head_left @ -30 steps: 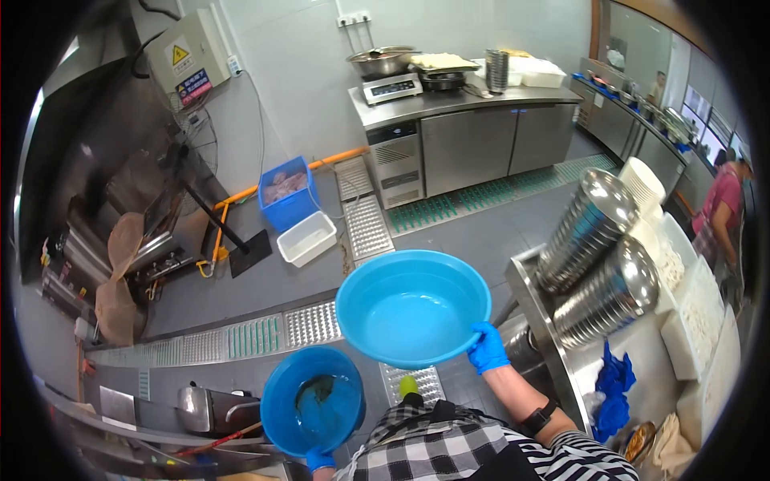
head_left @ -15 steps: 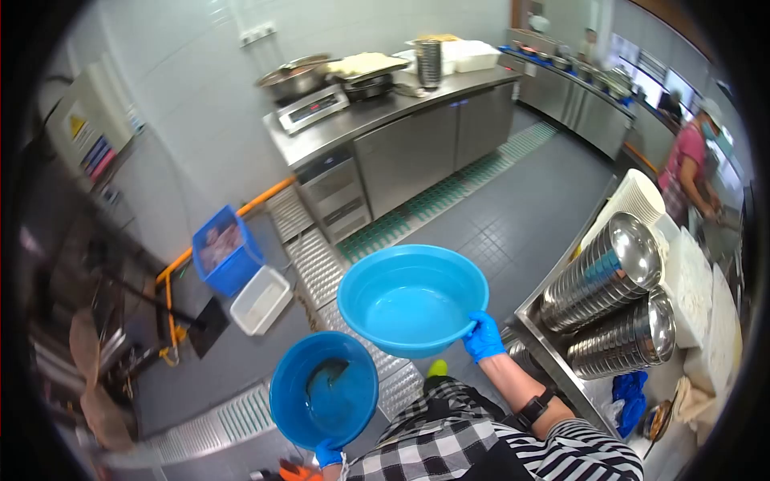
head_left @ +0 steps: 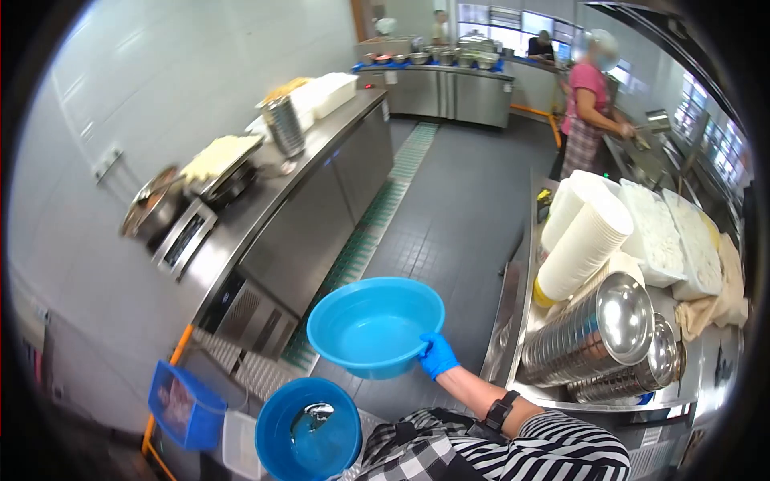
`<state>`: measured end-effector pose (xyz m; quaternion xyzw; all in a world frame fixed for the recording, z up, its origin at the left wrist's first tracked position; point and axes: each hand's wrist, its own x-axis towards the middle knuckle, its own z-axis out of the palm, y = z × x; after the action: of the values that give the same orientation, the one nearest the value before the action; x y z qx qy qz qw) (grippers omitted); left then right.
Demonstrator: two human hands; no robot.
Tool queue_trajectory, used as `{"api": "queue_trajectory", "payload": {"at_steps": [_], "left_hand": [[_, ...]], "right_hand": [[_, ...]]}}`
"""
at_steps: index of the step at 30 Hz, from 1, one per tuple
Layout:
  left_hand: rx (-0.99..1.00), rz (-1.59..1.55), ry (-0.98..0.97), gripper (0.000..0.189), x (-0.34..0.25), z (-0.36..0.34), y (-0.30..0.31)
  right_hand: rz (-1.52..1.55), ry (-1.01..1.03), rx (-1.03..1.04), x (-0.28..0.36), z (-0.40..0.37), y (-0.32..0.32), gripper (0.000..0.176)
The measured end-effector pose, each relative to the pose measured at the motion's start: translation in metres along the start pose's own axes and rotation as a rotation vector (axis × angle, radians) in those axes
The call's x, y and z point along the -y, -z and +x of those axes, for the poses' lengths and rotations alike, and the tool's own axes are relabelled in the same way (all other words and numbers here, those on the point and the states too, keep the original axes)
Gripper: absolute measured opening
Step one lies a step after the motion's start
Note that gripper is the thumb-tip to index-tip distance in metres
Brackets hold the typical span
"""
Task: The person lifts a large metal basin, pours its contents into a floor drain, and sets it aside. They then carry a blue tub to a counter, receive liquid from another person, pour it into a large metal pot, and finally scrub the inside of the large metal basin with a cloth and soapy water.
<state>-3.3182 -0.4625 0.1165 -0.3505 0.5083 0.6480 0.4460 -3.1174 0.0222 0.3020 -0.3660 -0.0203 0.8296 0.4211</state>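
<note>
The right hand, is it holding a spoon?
No, the right hand, in a blue glove, grips a light blue tub by its rim.

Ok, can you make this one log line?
right hand: gripping light-blue basin by rim; left hand: not in view; darker blue basin: lower in picture

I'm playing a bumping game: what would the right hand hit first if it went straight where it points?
The right hand would meet the light blue basin whose rim it holds. Beyond that, perhaps the steel counter, though depth is hard to judge.
</note>
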Motion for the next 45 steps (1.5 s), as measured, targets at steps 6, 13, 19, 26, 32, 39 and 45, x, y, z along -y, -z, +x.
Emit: {"api": "queue_trajectory", "payload": {"at_steps": [6, 13, 19, 26, 32, 39, 45], "left_hand": [[0.078, 0.179, 0.063, 0.039, -0.096, 0.071, -0.133], [0.251, 0.390, 0.258, 0.048, -0.196, 0.157, -0.290], [0.481, 0.556, 0.592, 0.034, -0.219, 0.234, -0.465], [0.406, 0.615, -0.022, 0.027, -0.158, 0.223, -0.675], [0.323, 0.632, -0.013, 0.030, -0.077, 0.295, -0.809], [0.485, 1.091, -0.200, 0.039, 0.061, 0.534, -0.856], [0.738, 1.432, -0.147, 0.038, 0.169, 0.637, -0.900]], "right_hand": [[0.054, 0.104, -0.165, 0.034, 0.055, -0.033, 0.009], [0.195, 0.313, -0.194, 0.081, 0.117, -0.059, 0.011], [0.366, 0.399, -0.156, 0.126, 0.143, -0.073, 0.022], [0.420, 0.439, -0.169, 0.194, 0.243, -0.067, 0.030], [0.375, 0.463, -0.255, 0.233, 0.301, -0.039, 0.031], [0.413, 0.456, -0.480, 0.248, 0.374, 0.003, 0.040], [0.572, 0.493, -0.570, 0.223, 0.417, 0.068, 0.048]]}}
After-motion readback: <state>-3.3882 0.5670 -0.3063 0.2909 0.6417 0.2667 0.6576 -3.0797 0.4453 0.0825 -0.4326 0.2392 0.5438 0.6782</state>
